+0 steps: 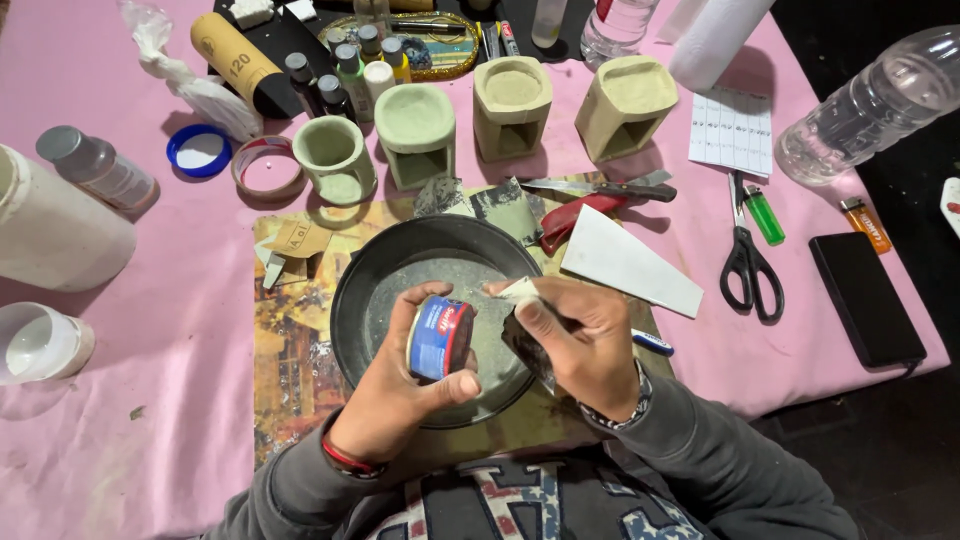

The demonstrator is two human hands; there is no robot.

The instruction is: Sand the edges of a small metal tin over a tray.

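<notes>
Head view, looking down on a worktop covered in pink cloth (150, 400). The left hand (400, 385) holds a small round blue-and-red tin (440, 338) on its side, the grip closed around it with the thumb across its lower edge. The right hand (580, 340) is closed on a folded piece of grey abrasive paper (522, 330) and a blue-and-white pen (650, 343), the paper's pale tip just beside the tin's open face. Both hands hover above a round dark metal pan (370, 290), which rests on a printed brown mat (290, 340) near the worktop's near edge.

Behind the pan stand four pale green-beige stone-like holders in a row: one round cup (333, 155) and three square-sided pieces (415, 130), (512, 105), (625, 105). A white wedge-shaped card (630, 265) and a red-handled knife (575, 215) lie just right of the pan. Towards the right edge lie black-handled scissors (748, 260), a green lighter (765, 215), an orange lighter (866, 222) and a black phone (865, 298). A clear plastic bottle (870, 105) lies at the far right corner. At the left edge stand a large white container (55, 235) and a white cup (40, 342).
</notes>
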